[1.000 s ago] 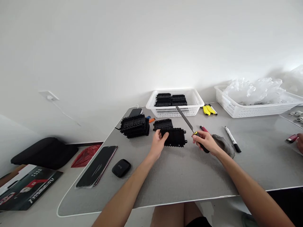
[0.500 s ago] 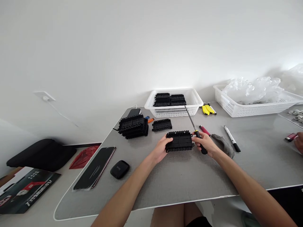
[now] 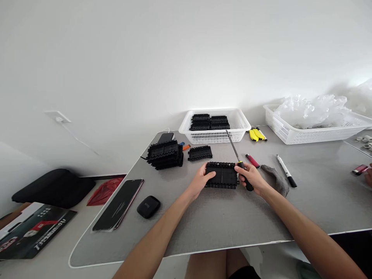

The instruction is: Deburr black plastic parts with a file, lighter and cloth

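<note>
black panel clamped in left grip, file in right grip, behind front edge of counter; probably edge-checking, next move wants steadiness.

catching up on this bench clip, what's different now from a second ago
The left hand moved the black plate slightly right and nearer the person, tilting its ribbed face into clearer view. The right hand, still gripping the file, came to the plate's right end. Nothing was let go. The plate stack and basket of plates stayed put.
</note>
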The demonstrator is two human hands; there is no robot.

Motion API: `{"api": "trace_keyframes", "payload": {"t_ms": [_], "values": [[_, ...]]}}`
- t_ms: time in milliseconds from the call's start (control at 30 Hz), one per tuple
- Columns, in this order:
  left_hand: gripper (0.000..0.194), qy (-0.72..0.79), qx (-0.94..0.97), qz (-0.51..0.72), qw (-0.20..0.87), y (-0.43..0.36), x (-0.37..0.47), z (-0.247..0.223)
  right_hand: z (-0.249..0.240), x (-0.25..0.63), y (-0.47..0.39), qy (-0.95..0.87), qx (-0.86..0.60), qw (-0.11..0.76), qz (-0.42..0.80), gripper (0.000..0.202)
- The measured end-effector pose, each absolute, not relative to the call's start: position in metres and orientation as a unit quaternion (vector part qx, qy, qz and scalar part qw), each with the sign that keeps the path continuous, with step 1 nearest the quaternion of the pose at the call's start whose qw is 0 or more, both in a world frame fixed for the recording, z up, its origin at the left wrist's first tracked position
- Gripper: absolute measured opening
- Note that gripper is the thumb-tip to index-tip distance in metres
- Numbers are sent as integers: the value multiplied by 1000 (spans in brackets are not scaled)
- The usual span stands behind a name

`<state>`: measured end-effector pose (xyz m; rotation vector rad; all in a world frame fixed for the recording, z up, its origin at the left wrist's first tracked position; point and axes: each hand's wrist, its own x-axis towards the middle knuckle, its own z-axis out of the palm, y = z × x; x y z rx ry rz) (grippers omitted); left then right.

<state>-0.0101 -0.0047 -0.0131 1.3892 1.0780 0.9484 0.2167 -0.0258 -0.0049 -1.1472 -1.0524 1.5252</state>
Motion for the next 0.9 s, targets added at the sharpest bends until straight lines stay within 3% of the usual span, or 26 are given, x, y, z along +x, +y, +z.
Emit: {"api": "trace_keyframes", "payload": {"t_ms": [400, 567, 767, 900], "values": [[55, 522, 571, 390, 500, 0, -8, -29, -12, 217, -24, -478, -486, 436, 588, 39], [53, 528, 549, 378, 527, -3, -6, -24, -13, 218, -23, -492, -518, 420, 560, 38], [44, 519, 495, 345, 606, -8, -4, -2, -12, 219, -23, -450, -475, 440, 615, 38], [54, 502, 494, 344, 621, -11, -6, 9, -13, 219, -22, -421, -487, 457, 614, 38]]}}
